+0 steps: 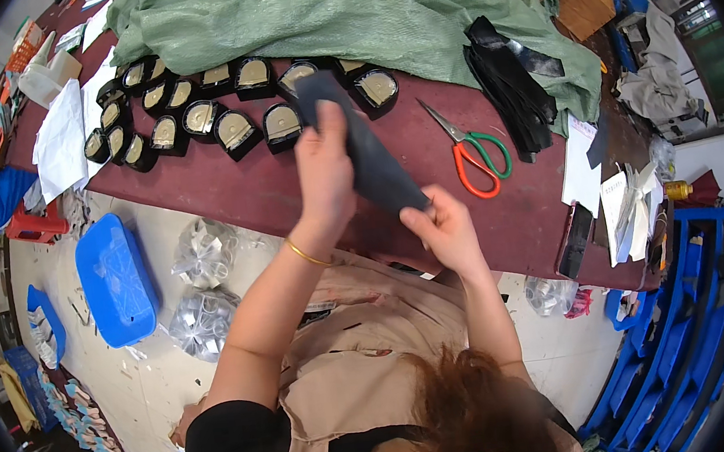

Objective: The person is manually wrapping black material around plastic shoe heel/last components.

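Note:
A dark strip (371, 159), leather-like and smooth, is stretched slantwise between my two hands above the near part of the table. My left hand (327, 168) is closed around its upper end, thumb lying along the face. At the lower end, my right hand (446, 228) pinches a corner between thumb and fingers. Behind the strip, several black D-shaped blocks with beige tops (235, 132), like shoe heels, stand in rows; the strip partly covers one. Scissors (470, 148) with one red and one green handle lie to the right, blades slightly apart. Beyond them is a pile of similar black strips (512, 95).
A green woven sheet (314, 19) covers the table's far side. White papers (62, 138) lie at left, and a dark phone-like slab (574, 241) at the right edge. On the floor are a blue basin (116, 283) and stuffed clear bags (206, 320). Another person (1, 189) is far left.

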### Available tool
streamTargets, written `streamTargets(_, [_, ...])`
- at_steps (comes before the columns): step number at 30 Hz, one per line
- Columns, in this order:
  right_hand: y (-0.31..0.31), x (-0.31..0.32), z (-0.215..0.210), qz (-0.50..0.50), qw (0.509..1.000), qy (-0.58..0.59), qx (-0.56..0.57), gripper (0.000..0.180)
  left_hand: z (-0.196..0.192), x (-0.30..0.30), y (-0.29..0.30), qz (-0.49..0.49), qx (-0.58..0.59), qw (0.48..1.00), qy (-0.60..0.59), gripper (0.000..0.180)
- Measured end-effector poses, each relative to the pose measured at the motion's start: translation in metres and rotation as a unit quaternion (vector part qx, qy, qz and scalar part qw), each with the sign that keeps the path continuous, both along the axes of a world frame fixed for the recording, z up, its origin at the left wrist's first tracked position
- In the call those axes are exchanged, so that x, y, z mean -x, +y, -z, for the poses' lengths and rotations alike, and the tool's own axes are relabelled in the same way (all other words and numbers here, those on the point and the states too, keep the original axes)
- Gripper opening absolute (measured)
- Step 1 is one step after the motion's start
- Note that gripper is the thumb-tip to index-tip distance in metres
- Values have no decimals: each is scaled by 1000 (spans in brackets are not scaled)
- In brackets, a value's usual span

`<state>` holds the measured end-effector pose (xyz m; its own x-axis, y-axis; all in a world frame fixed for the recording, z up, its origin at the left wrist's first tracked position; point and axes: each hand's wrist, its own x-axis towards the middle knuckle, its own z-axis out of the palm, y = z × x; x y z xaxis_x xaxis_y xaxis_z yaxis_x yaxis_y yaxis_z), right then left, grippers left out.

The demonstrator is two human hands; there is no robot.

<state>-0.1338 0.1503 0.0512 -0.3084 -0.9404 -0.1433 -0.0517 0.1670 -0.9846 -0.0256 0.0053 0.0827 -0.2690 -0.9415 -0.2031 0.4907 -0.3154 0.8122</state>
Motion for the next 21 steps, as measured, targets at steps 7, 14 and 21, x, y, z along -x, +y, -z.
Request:
streamTargets(7, [9,15,-22,31,982,139,124,18,-6,-29,-25,58,60,994,-64,30])
streamTargets(14, [-54,-25,-16,-139,985,-55,-84,33,-16,-32,-41,-19,87,993,-80,29])
streamTargets(21, [-74,-4,-27,-61,961,-235,135,22,-54,-59,-66,249,324,869,-279,26])
